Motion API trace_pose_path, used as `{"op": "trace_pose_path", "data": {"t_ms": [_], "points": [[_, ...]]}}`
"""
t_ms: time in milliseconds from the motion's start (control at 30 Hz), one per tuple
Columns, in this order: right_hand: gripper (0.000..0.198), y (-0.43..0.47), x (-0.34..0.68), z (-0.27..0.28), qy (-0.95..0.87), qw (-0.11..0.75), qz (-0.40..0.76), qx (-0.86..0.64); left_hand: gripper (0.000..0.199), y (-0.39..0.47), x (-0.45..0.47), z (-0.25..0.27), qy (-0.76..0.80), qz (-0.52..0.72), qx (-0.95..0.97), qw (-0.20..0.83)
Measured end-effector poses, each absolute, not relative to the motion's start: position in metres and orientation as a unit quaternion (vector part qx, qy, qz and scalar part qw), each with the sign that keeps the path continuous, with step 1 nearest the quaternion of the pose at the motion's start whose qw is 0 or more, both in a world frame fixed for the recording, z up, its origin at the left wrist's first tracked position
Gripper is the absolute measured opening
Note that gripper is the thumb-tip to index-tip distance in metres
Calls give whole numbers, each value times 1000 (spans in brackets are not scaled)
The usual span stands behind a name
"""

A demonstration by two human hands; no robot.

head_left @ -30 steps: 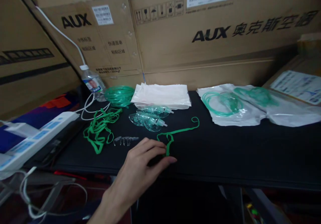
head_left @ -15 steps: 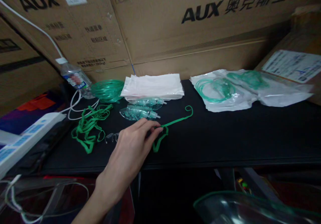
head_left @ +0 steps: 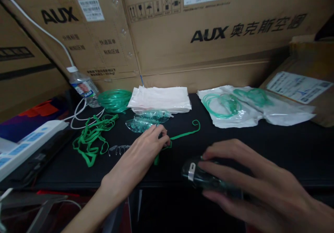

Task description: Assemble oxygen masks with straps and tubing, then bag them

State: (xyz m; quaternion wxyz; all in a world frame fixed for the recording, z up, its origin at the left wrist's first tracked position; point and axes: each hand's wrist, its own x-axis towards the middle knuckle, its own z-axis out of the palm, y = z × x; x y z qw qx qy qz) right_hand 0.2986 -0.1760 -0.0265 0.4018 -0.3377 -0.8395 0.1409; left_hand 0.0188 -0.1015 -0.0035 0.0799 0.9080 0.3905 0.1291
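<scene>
My left hand (head_left: 152,142) pinches a green elastic strap (head_left: 184,134) at the table's middle; one end curls away to the right. My right hand (head_left: 242,174) grips a clear green face mask (head_left: 208,177) with a metal nose clip, held near the table's front edge. The mask's outline is partly hidden by the fingers. Beyond my left hand lie two clear green plastic nebulizer-like parts (head_left: 141,122). To its left are small clear hook-shaped pieces (head_left: 118,150) and a tangled heap of green straps (head_left: 91,139).
Coiled green tubing (head_left: 114,100), a stack of white packets (head_left: 160,100) and bagged masks with tubing (head_left: 227,113) line the back of the black table. A bottle (head_left: 85,87), white cable and power strip (head_left: 33,144) occupy the left. Large cardboard boxes (head_left: 167,57) stand behind.
My right hand has come into view, lifting the mask from the lower right to the table edge. My left hand stays on the strap. The camera view has shifted slightly.
</scene>
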Motion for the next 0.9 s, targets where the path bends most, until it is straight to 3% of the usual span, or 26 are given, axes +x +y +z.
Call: {"op": "trace_pose_path", "data": {"t_ms": [167,400,633,733,900], "points": [[15,-143,275,-3,-789,450,225,-351,24,-91,21,-4,369,179,908,82],[26,-147,251,-3,-871,307,267,-274,17,-88,28,-2,357,282,875,169],[27,-142,240,-9,-831,274,359,-325,6,-96,42,7,399,424,783,221],[22,-144,246,-13,-813,307,387,-310,8,-96,48,3,388,449,764,252],[21,-142,263,-28,-687,479,453,-306,7,-91,53,-7,366,466,753,286]]}}
